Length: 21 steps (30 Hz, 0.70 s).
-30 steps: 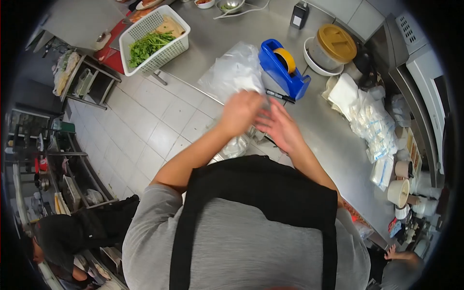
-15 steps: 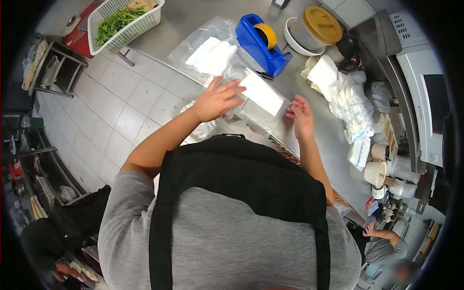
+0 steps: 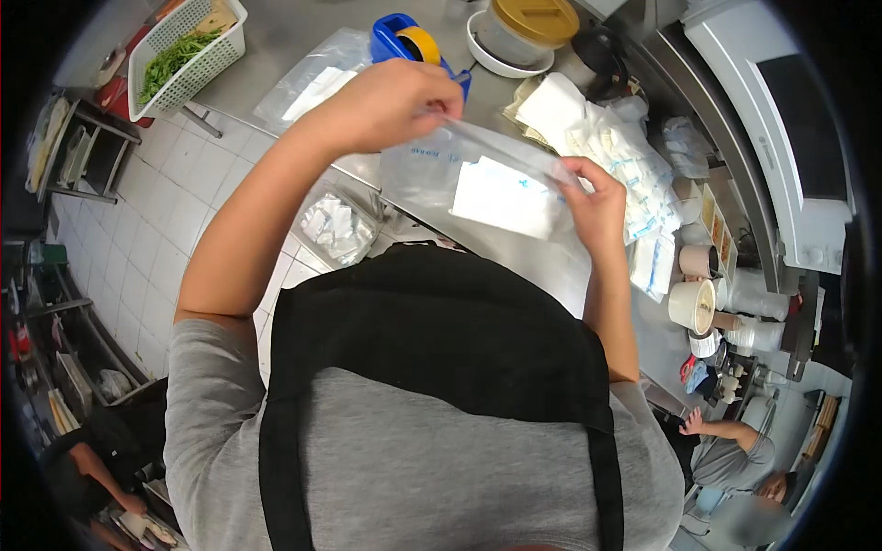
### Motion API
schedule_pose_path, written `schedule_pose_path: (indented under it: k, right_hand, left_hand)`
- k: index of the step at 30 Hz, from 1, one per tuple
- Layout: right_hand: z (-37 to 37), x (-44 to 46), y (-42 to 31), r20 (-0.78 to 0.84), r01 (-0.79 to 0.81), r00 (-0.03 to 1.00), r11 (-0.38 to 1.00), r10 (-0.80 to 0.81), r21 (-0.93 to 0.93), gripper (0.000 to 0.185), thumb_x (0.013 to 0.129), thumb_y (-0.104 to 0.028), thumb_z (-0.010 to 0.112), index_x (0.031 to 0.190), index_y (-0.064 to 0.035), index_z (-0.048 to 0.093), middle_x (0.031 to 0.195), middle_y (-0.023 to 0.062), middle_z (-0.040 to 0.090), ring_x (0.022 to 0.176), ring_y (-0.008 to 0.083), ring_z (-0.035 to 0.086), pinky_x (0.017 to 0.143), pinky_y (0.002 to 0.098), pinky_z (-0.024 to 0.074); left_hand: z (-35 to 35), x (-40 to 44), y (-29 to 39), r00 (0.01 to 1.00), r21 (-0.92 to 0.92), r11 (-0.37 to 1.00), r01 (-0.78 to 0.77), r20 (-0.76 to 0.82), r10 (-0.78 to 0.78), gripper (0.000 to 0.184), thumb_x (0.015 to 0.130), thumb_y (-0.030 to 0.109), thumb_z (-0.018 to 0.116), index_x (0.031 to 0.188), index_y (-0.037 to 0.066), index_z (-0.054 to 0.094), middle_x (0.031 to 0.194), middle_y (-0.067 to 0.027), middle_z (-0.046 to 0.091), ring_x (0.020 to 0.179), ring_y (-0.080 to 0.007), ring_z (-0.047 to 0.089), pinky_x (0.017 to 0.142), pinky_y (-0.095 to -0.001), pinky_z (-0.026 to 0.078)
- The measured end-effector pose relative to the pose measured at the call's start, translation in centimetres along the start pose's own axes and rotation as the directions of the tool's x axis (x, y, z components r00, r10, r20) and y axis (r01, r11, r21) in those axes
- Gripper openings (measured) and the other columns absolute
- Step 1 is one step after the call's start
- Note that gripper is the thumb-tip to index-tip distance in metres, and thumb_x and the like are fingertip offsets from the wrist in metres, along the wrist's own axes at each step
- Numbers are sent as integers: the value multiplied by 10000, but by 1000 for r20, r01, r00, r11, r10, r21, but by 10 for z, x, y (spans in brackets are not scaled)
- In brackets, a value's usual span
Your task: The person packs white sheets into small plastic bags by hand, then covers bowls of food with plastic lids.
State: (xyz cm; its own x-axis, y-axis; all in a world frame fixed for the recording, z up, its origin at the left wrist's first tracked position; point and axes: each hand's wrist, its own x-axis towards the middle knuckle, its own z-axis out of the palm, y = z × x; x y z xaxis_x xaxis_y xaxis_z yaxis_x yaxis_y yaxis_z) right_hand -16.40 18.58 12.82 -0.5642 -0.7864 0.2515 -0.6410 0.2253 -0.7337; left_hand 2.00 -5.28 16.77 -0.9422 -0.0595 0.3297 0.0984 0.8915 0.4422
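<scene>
A clear plastic bag (image 3: 418, 170) with blue print is stretched between my two hands above the counter's front edge. Inside or behind its clear film shows a white folded packet (image 3: 503, 197); I cannot tell which. My left hand (image 3: 404, 103) pinches the bag's upper left corner, fingers closed. At the other upper corner my right hand (image 3: 597, 188) grips the film between thumb and fingers. Just beyond my left hand stands a blue tape dispenser (image 3: 393, 39) with a yellow roll of tape (image 3: 421, 44). More clear bags (image 3: 292, 84) with a white packet lie left of it.
A heap of white packets (image 3: 611, 151) lies right of my hands. Behind are a yellow-lidded tub (image 3: 537, 20) and white bowl (image 3: 505, 66). Greens fill a white basket (image 3: 193, 69) at upper left. A container of wrapped packets (image 3: 338, 230) sits below the counter edge. Co-workers appear at both lower corners.
Both hands have lifted the clear bag off the counter and now hold it taut by its upper corners. Fingers that were spread are closed on it. The camera view has shifted.
</scene>
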Motion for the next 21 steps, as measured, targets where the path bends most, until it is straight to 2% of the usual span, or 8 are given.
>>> schedule_pose_path:
  k: [4, 6, 7, 10, 13, 16, 17, 21]
  right_hand:
    - [-13, 4, 13, -75, -18, 997, 995, 26, 97, 309, 767, 79, 577, 1021, -67, 675, 961, 79, 685, 899, 177, 640, 824, 253, 467]
    - [-20, -4, 32, -6, 82, 997, 996, -82, 30, 307, 770, 78, 573, 1017, -73, 675, 992, 76, 682, 976, 195, 626, 879, 291, 458]
    - [-19, -10, 44, 32, 134, 990, 991, -134, -1, 306, 772, 77, 570, 1015, -75, 675, 1007, 75, 681, 1015, 204, 618, 907, 310, 454]
    - [-2, -31, 81, 187, 433, 897, 880, -400, -196, 279, 784, 45, 582, 1000, -104, 677, 1079, 59, 661, 1105, 241, 579, 968, 391, 426]
    - [26, -59, 127, 293, 443, 875, 881, -386, -164, 250, 794, 4, 599, 992, -131, 670, 1133, 36, 641, 1152, 258, 549, 998, 434, 395]
    - [39, -76, 134, 276, 434, 884, 882, -377, -184, 226, 805, -18, 597, 990, -129, 665, 1151, 32, 634, 1173, 256, 534, 1004, 433, 387]
    - [40, -76, 136, 264, 412, 895, 893, -359, -182, 221, 808, -20, 594, 988, -127, 663, 1151, 31, 634, 1180, 257, 529, 1005, 433, 385]
    - [42, -78, 139, 236, 383, 912, 900, -335, -207, 204, 812, -26, 587, 976, -123, 661, 1159, 31, 631, 1190, 261, 520, 1005, 432, 383]
  left_hand:
    - [23, -6, -14, 992, -128, 986, 103, -66, -112, 152, 711, -26, 612, 853, 30, 613, 873, -90, 636, 848, -248, 610, 787, -334, 479]
    - [28, -17, -13, 991, -121, 991, 60, -115, -74, 156, 704, -32, 616, 846, 32, 610, 908, -87, 639, 875, -249, 605, 808, -336, 473]
    - [37, -26, -17, 994, -118, 990, 71, -73, -80, 171, 696, -43, 615, 844, 40, 603, 983, -86, 640, 986, -264, 588, 875, -344, 460]
    - [89, -58, -28, 998, -145, 989, -25, -53, 17, 236, 682, -53, 626, 889, 56, 595, 1085, -75, 623, 1126, -279, 537, 946, -369, 437]
    - [141, -91, -34, 999, -93, 996, -14, 27, 16, 279, 687, 15, 655, 951, 74, 584, 1194, -81, 567, 1217, -282, 470, 1002, -411, 393]
    - [161, -105, -38, 996, 20, 998, -59, -73, 60, 309, 682, 37, 661, 976, 79, 577, 1271, -85, 517, 1265, -271, 420, 1030, -445, 358]
    - [162, -105, -46, 996, -50, 998, -49, -83, 44, 341, 690, 38, 635, 1022, 91, 577, 1320, -96, 468, 1281, -303, 390, 1035, -462, 335]
    - [147, -104, -70, 967, 164, 985, 52, -254, -9, 447, 695, -8, 562, 1119, 134, 547, 1268, -111, 476, 1212, -349, 423, 1001, -454, 355]
